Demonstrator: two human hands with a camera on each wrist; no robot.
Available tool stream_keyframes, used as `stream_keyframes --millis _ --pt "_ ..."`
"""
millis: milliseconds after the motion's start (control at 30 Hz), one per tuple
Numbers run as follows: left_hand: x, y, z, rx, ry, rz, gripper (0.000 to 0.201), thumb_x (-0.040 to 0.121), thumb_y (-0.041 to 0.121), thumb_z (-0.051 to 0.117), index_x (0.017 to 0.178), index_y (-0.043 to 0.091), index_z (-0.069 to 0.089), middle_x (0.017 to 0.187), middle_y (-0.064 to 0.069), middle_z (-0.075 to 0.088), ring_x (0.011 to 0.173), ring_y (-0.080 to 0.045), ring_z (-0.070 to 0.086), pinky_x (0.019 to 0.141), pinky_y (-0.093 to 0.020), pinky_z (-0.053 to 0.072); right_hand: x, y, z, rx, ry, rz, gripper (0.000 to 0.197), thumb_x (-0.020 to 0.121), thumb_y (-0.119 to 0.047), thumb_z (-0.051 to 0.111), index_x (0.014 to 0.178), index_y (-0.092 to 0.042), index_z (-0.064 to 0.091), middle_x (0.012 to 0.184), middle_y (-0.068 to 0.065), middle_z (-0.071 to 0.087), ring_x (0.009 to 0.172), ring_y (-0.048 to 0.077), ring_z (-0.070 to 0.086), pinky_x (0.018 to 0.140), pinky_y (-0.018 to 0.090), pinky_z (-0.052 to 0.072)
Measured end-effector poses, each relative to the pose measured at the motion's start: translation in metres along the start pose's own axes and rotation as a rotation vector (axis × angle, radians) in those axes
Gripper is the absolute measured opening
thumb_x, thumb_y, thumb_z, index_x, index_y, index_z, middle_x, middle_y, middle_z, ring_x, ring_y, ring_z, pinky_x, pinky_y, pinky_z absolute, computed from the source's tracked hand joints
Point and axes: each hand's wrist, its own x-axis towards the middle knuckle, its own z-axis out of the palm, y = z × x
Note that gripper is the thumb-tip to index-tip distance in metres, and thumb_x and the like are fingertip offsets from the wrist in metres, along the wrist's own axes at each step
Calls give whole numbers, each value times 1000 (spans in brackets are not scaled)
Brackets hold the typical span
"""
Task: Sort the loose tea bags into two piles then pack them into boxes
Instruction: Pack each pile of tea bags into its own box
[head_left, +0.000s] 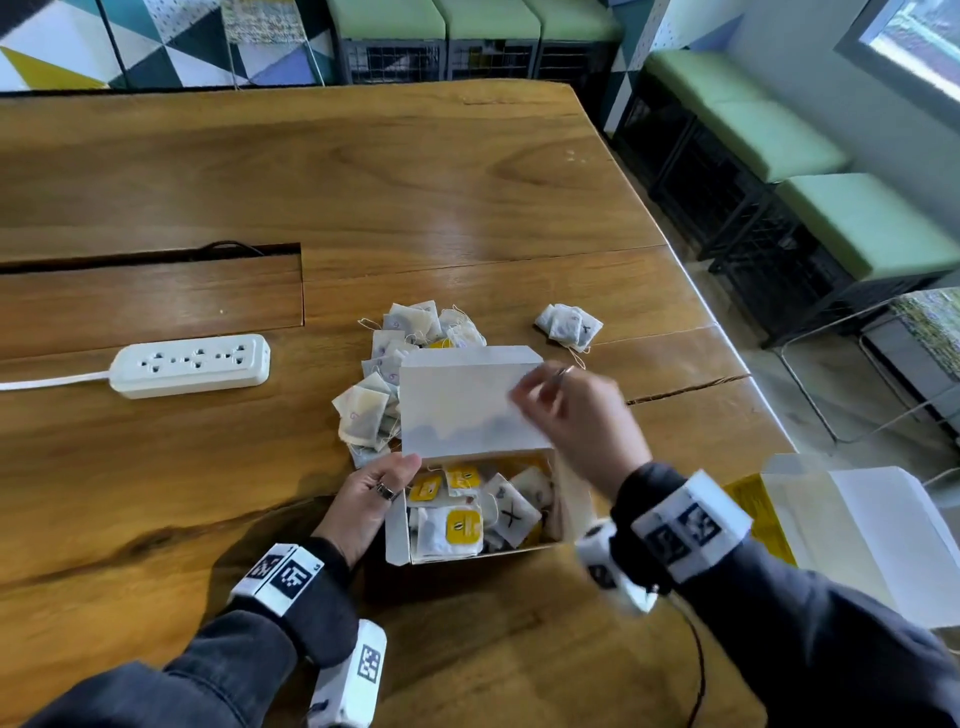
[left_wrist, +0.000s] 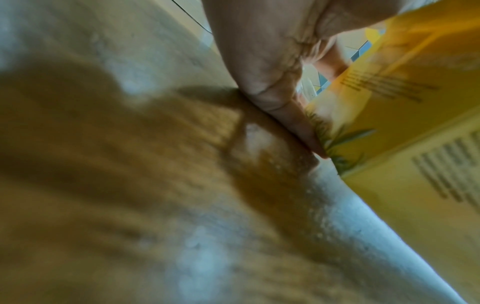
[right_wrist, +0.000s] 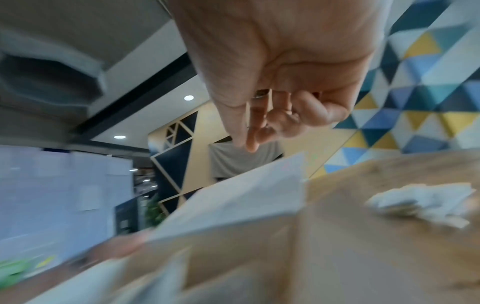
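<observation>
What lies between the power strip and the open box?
In the head view, the bigger pile of tea bags sits between the power strip and the open box, on the table.

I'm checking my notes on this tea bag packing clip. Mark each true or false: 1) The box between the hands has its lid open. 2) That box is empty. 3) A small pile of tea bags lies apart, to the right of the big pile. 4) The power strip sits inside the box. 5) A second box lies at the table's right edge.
1) True: the box has its lid raised.
2) False: tea bags fill it.
3) True: the small pile lies apart from the big pile.
4) False: the power strip lies on the table, left of the piles.
5) True: the second box lies there, open.
</observation>
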Motion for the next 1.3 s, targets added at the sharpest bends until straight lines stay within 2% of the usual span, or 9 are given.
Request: stream_keyframes --millis 167,333,400,567,667,833,933,1133,1300 --pt "2 -1 -1 -9 24 -25 81 39 78 70 96 21 68 108 -3 70 105 -21 63 98 -35 44 89 72 -24 -151 -135 249 33 91 -34 55 118 -15 54 106 2 57 101 18 52 84 28 40" --pt "-1 5 1 -47 9 -56 39 73 48 68 100 19 65 97 3 74 96 -17 67 73 -17 53 146 119 1 -255 -267 458 66 90 -42 54 144 -15 27 145 16 35 135 34 29 111 43 27" --pt "-1 5 2 -41 14 -45 52 66 56 69 101 18 66 98 3 74 93 -15 68 70 -15 53 153 121 10 -245 -266 483 73 87 -43 58 146 -16 23 147 15 31 138 35 23 113 45 24" --pt "-1 5 1 -38 24 -40 63 60 66 69 100 17 66 98 -1 74 92 -17 68 71 -18 54 154 108 20 -317 -266 437 62 82 -32 66 131 -4 41 129 17 52 123 33 44 107 39 29" --pt "0 4 0 -28 16 -38 63 53 59 71 99 18 66 98 0 74 90 -14 69 72 -19 54 146 109 16 -255 -296 418 50 81 -27 69 121 -3 50 117 15 59 99 27 55 85 33 44" --pt "0 3 -1 -13 -6 -31 53 64 60 70 100 21 66 100 2 73 95 -18 68 80 -25 51 116 98 -19 -54 -193 330 48 77 -25 74 116 -7 54 95 3 57 81 18 53 57 20 38" --pt "0 3 -2 7 -18 -29 83 44 79 68 104 22 66 106 1 72 97 -15 68 85 -29 49 89 72 -44 84 -192 192 35 75 -22 76 100 -5 59 88 6 63 80 22 60 64 22 46" --pt "1 0 -4 51 -7 5 82 44 81 65 96 18 69 105 -8 70 100 -21 65 89 -30 46 23 3 -47 414 -498 19 25 71 -17 78 92 -18 65 89 0 71 84 12 68 80 26 55" --pt "1 1 -2 29 -19 -23 84 52 71 69 102 4 64 107 -21 67 104 -36 62 92 -42 48 -13 -2 8 131 -533 9 29 74 -28 75 99 -24 62 86 -9 64 80 8 61 73 15 49"
